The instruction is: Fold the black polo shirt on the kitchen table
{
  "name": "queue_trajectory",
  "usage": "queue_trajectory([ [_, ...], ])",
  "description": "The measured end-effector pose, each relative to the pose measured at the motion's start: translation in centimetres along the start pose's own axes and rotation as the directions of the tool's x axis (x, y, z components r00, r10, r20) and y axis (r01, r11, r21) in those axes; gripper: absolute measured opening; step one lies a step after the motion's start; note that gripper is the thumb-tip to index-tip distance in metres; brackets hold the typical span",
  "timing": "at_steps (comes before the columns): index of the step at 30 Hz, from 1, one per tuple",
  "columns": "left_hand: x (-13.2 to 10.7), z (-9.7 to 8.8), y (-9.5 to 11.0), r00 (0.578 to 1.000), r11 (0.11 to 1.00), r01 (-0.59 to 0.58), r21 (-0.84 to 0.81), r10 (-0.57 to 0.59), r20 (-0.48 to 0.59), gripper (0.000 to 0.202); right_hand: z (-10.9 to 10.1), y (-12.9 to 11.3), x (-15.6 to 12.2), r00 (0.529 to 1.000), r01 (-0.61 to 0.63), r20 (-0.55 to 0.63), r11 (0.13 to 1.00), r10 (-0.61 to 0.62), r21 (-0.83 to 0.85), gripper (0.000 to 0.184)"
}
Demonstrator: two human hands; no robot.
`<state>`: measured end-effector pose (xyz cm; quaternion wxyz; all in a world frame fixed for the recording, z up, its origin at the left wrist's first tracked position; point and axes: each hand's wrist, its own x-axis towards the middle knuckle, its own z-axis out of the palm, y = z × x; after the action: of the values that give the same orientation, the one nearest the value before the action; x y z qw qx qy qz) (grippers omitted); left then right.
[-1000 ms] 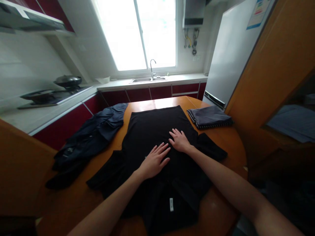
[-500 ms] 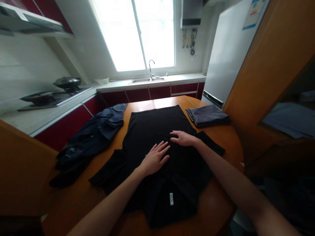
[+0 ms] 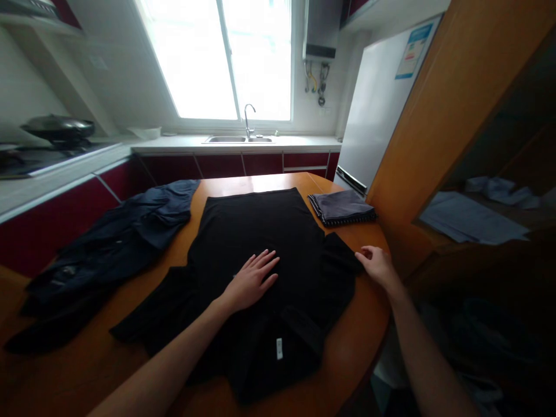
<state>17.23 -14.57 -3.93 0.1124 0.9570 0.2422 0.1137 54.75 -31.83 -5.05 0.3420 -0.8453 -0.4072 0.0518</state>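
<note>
A black short-sleeved shirt (image 3: 256, 223) lies spread on the wooden table, its collar and small white label toward me. My left hand (image 3: 251, 282) rests flat on the middle of the shirt, fingers stretched out. At the shirt's right sleeve, my right hand (image 3: 377, 265) has its fingers closed on the edge of the cuff. Just beyond that sleeve sits a folded grey cloth (image 3: 341, 204) with a black-and-white patterned edge. To the left, a crumpled dark blue garment (image 3: 130, 231) lies along the table.
The round-ended wooden table (image 3: 347, 339) holds all the clothes. Beyond it are a counter with a sink (image 3: 226, 139), a stove with a lidded pan (image 3: 58, 124), and a fridge (image 3: 369, 116). Close on the right stands a wooden cabinet (image 3: 434, 145) with papers inside.
My right hand has moved right from the shirt's middle to the sleeve's end, its fingers now closed on the cuff. My left hand stays on the shirt. The view has turned right.
</note>
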Motion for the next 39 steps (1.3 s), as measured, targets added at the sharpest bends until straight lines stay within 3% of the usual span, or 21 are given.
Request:
queue_trajectory([
  [4, 0.0, 0.1, -0.1, 1.000, 1.000, -0.004, -0.009, 0.003, -0.021, 0.056, -0.3, -1.0, -0.9, 0.997, 0.020, 0.082, 0.997, -0.014, -0.068, 0.038],
  [8, 0.1, 0.1, 0.0, 1.000, 1.000, -0.009, -0.011, 0.009, -0.024, 0.056, -0.5, -2.2, -0.8, 0.988, -0.033, 0.150, 0.999, 0.035, -0.020, 0.012],
  [12, 0.1, 0.0, 0.1, 1.000, 1.000, 0.000, 0.003, 0.000, -0.005, 0.057, -1.5, -4.1, -0.2, 0.996, -0.012, 0.086, 0.996, 0.004, 0.091, 0.010],
  [17, 0.2, 0.1, 0.0, 1.000, 1.000, 0.002, -0.007, -0.002, -0.016, 0.057, -2.3, -10.3, -1.8, 0.983, 0.185, -0.028, 0.968, -0.182, 0.167, 0.016],
  [19, 0.1, 0.2, 0.0, 1.000, 1.000, -0.001, -0.005, 0.001, -0.024, 0.056, -1.8, -12.8, -3.2, 0.963, 0.242, 0.056, 0.939, -0.263, 0.244, 0.023],
  [21, 0.1, 0.3, 0.0, 1.000, 1.000, -0.001, -0.002, 0.001, -0.025, 0.056, -1.0, -14.1, -4.0, 0.907, 0.242, 0.240, 0.895, -0.346, 0.374, 0.030],
  [23, 0.1, 0.2, 0.1, 1.000, 1.000, 0.002, -0.005, -0.002, -0.022, 0.057, -0.1, -14.1, -3.5, 0.863, 0.203, 0.331, 0.862, -0.381, 0.464, 0.034],
  [26, 0.1, 0.2, 0.2, 1.000, 1.000, 0.010, -0.015, -0.010, -0.018, 0.058, 1.3, -12.6, -0.1, 0.923, 0.239, 0.171, 0.861, -0.345, 0.449, 0.027],
  [29, 0.1, 0.1, 0.3, 1.000, 1.000, 0.016, -0.013, -0.016, -0.013, 0.058, 3.1, -11.2, 4.3, 0.930, 0.308, 0.090, 0.889, -0.357, 0.339, 0.022],
  [33, 0.0, -0.2, 0.3, 1.000, 1.000, 0.021, 0.002, -0.021, 0.005, 0.058, 5.5, -10.5, 7.8, 0.879, 0.380, 0.201, 0.890, -0.433, 0.253, 0.020],
  [39, -0.1, -0.1, 0.2, 1.000, 1.000, -0.001, 0.009, 0.001, -0.018, 0.056, 7.0, -8.4, 8.9, 0.794, 0.469, 0.300, 0.846, -0.529, 0.253, 0.016],
])
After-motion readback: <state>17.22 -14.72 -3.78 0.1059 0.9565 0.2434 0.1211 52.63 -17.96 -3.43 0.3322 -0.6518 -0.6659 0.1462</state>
